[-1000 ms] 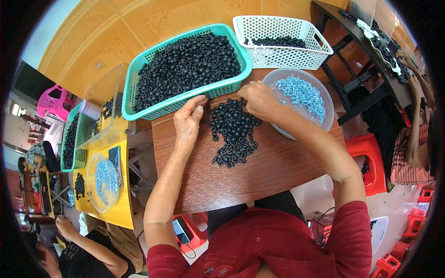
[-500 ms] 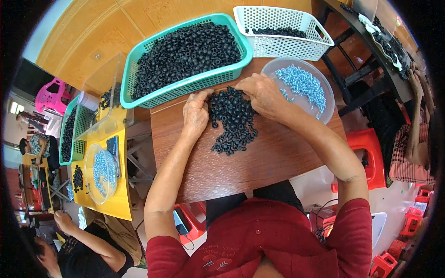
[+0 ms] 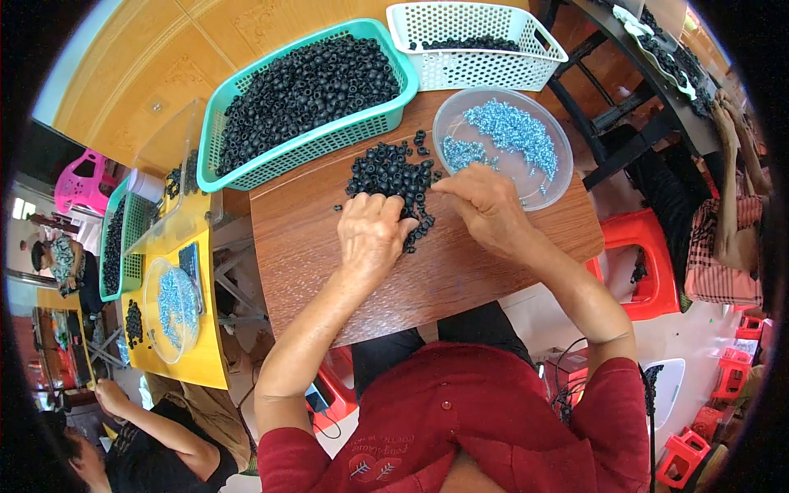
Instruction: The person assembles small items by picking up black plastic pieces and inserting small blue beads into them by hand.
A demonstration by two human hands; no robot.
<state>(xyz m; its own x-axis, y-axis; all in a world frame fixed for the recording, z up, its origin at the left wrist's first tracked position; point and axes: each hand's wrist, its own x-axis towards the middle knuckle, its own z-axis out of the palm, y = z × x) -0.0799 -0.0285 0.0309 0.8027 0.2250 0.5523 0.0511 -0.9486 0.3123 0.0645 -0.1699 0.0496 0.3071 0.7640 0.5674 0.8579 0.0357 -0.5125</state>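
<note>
A loose pile of small black ring-like pieces [image 3: 388, 168] lies on the brown wooden table, several strays around it. My left hand [image 3: 374, 230] rests at the pile's near edge, fingers curled down among the pieces and thumb turned toward the right. What its fingertips hold is hidden. To the right of the pile is my right hand [image 3: 489, 209], its fingers drawn together and pointing left; I cannot make out anything between them. Just beyond that hand, a round clear plastic dish [image 3: 557, 177] holds many tiny shiny light-blue pieces [image 3: 514, 131].
A green basket [image 3: 308, 144] full of black pieces stands at the table's far left, beside a white basket [image 3: 485, 70] with fewer. On the left, a yellow table [image 3: 185, 361] bears another clear dish. A person in black [image 3: 164, 444] sits there. A red stool [image 3: 649, 271] stands right.
My left hand has come from the pile's far left side to its near edge. My right hand has drawn back nearer and right of the pile. The pile's shape has changed, and the view has shifted.
</note>
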